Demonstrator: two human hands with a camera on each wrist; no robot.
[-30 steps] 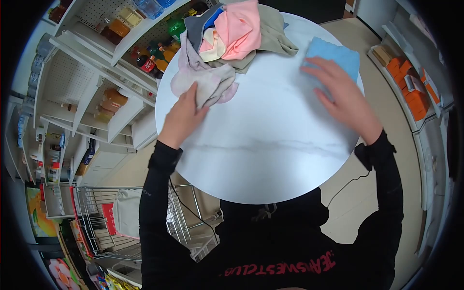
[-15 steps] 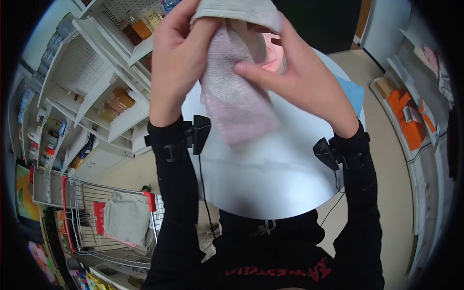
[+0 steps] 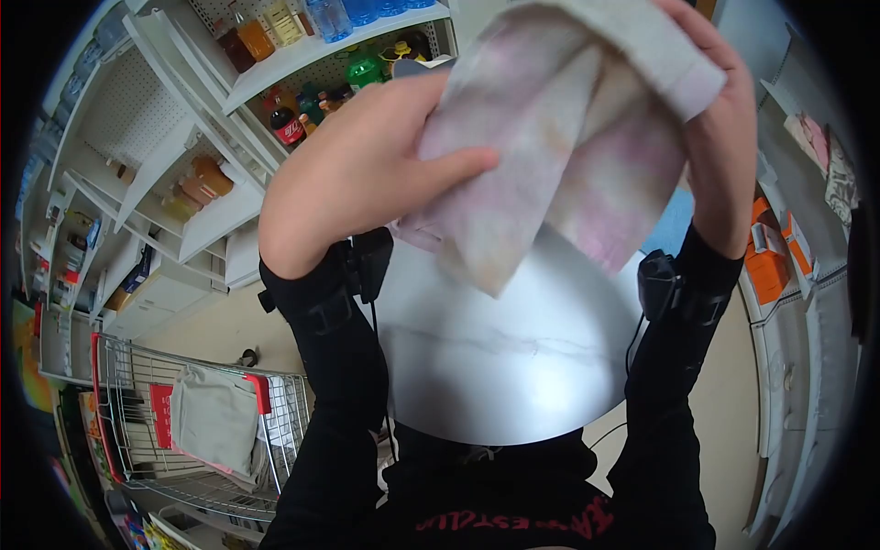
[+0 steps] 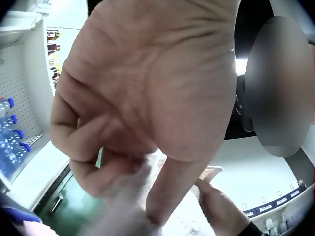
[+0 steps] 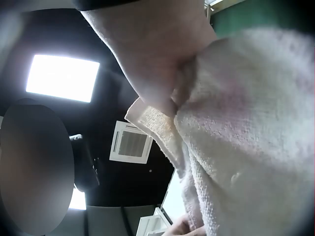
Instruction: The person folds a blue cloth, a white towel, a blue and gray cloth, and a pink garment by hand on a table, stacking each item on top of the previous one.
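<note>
A pale terry towel (image 3: 513, 156) with blotchy pink and tan patches hangs up in front of me, well above the round white table (image 3: 495, 394). With its thumb lying across the front, my left hand (image 3: 353, 170) grips the towel's left side. My right hand (image 3: 724, 137) holds the band-like upper right edge, its fingers partly behind the fabric. Between them the lower part droops in two loose points. In the right wrist view, the towel (image 5: 256, 123) shows its looped weave and a turned-over edge. The left wrist view has the left hand (image 4: 147, 93) with curled fingers.
A blue cloth (image 3: 674, 225) lies on the table's right, partly hidden by the right arm. On the left stand shelves with bottles (image 3: 257, 37) and a shopping cart (image 3: 115, 412) holding a grey cloth (image 3: 215, 417). Orange boxes (image 3: 765, 261) sit on the right shelving.
The towel has gone from the table's left side up into the air, held by both hands. Since half a second ago the hands have spread and the towel has opened wider, moving right.
</note>
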